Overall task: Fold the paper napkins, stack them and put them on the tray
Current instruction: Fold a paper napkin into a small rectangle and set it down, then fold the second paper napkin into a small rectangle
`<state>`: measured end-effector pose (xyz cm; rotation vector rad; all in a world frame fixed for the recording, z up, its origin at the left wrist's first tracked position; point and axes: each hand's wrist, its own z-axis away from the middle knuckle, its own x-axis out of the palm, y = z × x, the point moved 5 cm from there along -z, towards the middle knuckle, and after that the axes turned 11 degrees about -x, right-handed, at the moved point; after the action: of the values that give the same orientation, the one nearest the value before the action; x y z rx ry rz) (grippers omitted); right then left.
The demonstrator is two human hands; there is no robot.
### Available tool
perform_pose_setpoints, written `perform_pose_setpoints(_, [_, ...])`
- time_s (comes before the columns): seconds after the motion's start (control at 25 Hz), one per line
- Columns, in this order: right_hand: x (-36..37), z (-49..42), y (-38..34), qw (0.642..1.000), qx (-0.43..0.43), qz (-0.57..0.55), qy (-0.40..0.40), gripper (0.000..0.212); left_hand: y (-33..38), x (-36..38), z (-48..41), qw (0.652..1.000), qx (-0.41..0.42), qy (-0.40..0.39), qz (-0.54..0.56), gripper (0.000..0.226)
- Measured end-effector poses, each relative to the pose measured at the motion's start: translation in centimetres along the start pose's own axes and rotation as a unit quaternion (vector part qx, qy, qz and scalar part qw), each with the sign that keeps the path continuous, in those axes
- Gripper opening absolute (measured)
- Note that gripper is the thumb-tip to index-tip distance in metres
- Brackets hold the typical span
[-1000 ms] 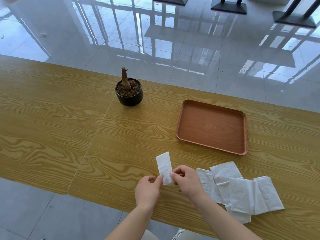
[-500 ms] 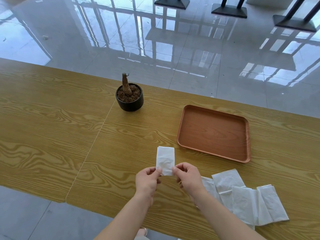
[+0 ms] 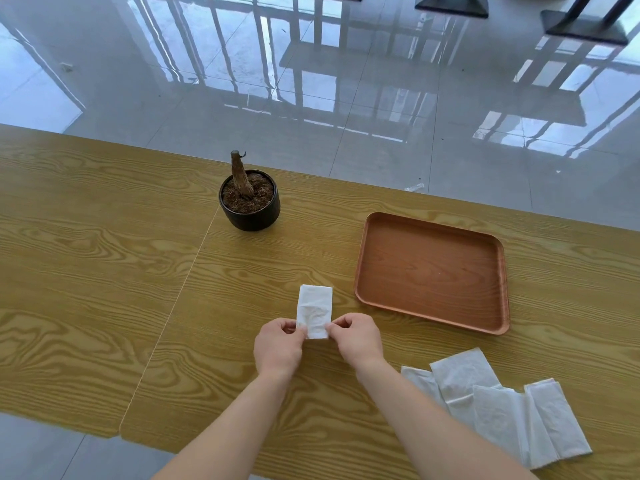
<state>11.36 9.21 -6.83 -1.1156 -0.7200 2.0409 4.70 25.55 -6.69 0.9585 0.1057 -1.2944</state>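
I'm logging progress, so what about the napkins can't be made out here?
Head view: near corners of the small folded white paper napkin, covered by the left hand and right hand pinching them.
Head view: the count in the pile of loose white napkins; they cover each other.

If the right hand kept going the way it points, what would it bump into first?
The napkin: the right hand is pinching its edge. Beyond the napkin, the line probably leads to the plant pot, though depth is hard to judge.
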Motion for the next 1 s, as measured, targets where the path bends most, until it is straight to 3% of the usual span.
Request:
perform_pose_setpoints(0.48, [0.1, 0.4, -0.4, 0.991, -0.015, 0.133, -0.032, 0.014, 0.0, -0.8, 1.1, 0.983, 0.107, 0.069, -0.134, 0.019])
perform_pose_setpoints(0.64, [-0.6, 1.0, -0.4, 0.995, -0.039, 0.087, -0.041, 0.012, 0.6, -1.1, 1.7, 0.975, 0.143, 0.076, -0.154, 0.023])
perform_pose_setpoints(0.88, [-4.6, 3.8, 1.3, 0.995, -0.095, 0.034, -0.006, 0.010, 2.2, 0.7, 5.9, 0.922, 0.317, 0.063, -0.212, 0.026])
perform_pose_setpoints(1.0, [-8.2, 6.4, 3.2, 0.991, -0.124, 0.036, 0.031, 0.010, 2.2, 2.7, 8.6, 0.909, 0.349, 0.034, -0.225, 0.022])
